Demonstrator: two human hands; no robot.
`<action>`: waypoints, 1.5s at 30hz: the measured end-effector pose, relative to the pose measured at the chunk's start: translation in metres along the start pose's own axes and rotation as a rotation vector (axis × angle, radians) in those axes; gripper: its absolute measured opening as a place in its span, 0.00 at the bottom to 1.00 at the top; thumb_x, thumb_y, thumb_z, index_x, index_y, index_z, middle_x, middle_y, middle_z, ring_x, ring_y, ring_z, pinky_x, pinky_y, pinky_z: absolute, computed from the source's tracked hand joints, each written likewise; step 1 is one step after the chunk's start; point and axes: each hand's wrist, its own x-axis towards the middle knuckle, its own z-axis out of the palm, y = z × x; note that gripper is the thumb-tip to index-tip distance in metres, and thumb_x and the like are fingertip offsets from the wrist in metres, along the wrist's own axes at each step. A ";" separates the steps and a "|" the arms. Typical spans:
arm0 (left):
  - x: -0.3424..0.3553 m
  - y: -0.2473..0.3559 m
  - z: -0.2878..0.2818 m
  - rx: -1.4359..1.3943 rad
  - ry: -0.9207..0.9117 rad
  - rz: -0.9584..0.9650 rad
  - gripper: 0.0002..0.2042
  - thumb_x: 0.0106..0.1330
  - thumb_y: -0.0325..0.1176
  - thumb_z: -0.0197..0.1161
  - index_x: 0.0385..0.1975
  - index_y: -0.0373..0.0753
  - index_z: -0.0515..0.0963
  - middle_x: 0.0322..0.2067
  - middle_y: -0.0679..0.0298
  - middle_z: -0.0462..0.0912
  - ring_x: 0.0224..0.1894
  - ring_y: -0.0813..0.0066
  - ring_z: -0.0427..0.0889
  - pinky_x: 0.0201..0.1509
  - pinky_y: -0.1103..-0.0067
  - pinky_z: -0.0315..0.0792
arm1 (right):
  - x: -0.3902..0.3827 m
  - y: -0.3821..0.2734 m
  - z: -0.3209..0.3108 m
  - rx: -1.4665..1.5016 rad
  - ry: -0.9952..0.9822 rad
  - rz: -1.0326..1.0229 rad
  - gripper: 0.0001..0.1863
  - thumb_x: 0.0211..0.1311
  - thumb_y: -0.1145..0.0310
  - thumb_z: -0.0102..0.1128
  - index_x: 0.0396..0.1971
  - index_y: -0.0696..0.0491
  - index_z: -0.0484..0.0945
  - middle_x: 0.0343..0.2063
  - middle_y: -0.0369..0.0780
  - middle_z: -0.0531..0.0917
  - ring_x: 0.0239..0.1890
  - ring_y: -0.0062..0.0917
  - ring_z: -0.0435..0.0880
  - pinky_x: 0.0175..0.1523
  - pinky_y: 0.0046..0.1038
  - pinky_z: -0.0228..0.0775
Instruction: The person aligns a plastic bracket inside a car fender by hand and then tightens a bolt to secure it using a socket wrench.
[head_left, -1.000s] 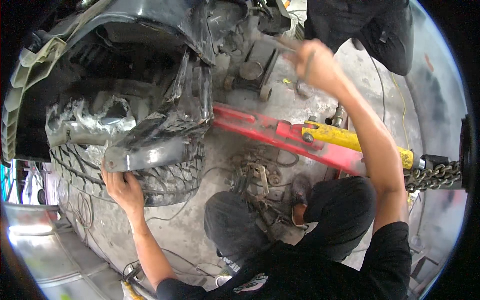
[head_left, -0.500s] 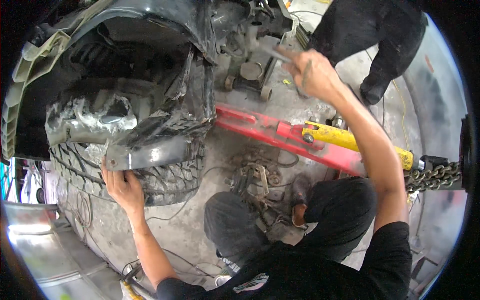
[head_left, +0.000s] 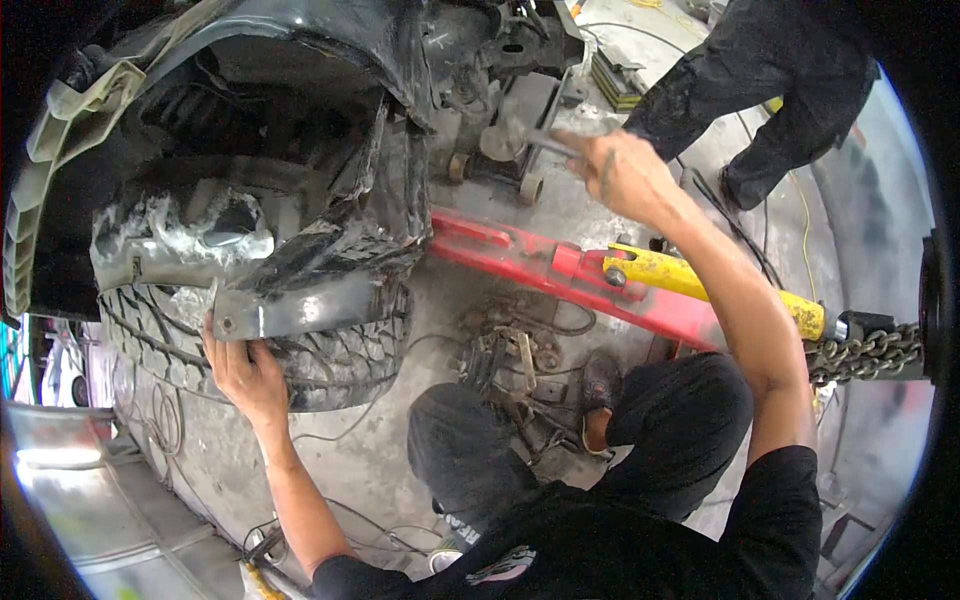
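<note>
A dark, crumpled body panel [head_left: 310, 308] hangs over the front of a knobby tyre [head_left: 345, 355] at the left. My left hand [head_left: 248, 375] grips the panel's lower left corner, beside a small bolt hole, its fingertips partly hidden behind the edge. Raised to the right of the damaged wheel arch, my right hand [head_left: 628, 175] is closed round the handle of a hammer [head_left: 552, 142]. The hammer's head is smeared by motion, apart from the panel. Whitish scraped patches mark the liner [head_left: 180, 225] above the tyre.
A red beam [head_left: 560, 268] with a yellow ram [head_left: 690, 280] runs below my right forearm. Chains [head_left: 865, 355] hang at the far right. Clamps and tools [head_left: 515, 360] lie by my feet. A floor jack [head_left: 505, 140] stands ahead; another person's legs [head_left: 760, 90] are at upper right.
My right hand and the hammer have come down slightly. The other person's legs have shifted a little to the right. My left hand stays on the panel corner.
</note>
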 end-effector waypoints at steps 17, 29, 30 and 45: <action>0.000 -0.001 0.003 -0.001 0.002 0.024 0.21 0.56 0.15 0.57 0.52 0.30 0.81 0.54 0.46 0.82 0.65 0.37 0.73 0.69 0.52 0.65 | 0.000 0.019 0.015 -0.020 -0.112 -0.157 0.18 0.64 0.68 0.62 0.54 0.53 0.82 0.26 0.55 0.83 0.34 0.54 0.84 0.41 0.49 0.76; 0.002 0.002 0.003 0.003 -0.001 0.007 0.23 0.54 0.14 0.56 0.53 0.31 0.81 0.54 0.47 0.82 0.66 0.36 0.72 0.70 0.51 0.65 | -0.019 0.023 0.001 -0.155 -0.134 -0.002 0.21 0.61 0.69 0.60 0.56 0.49 0.82 0.28 0.51 0.85 0.35 0.48 0.87 0.42 0.47 0.79; 0.003 0.003 0.005 0.002 0.000 0.010 0.23 0.54 0.14 0.56 0.53 0.31 0.81 0.54 0.47 0.82 0.66 0.36 0.72 0.70 0.51 0.65 | -0.015 0.024 0.003 -0.154 -0.132 0.001 0.21 0.61 0.69 0.60 0.56 0.49 0.82 0.28 0.51 0.85 0.35 0.48 0.87 0.42 0.47 0.79; -0.002 -0.007 0.005 0.035 -0.004 0.023 0.24 0.54 0.14 0.56 0.53 0.30 0.81 0.54 0.46 0.82 0.64 0.36 0.73 0.69 0.52 0.65 | 0.014 0.011 -0.017 -0.181 -0.231 -0.092 0.22 0.59 0.71 0.61 0.56 0.49 0.81 0.29 0.54 0.85 0.35 0.50 0.87 0.41 0.47 0.78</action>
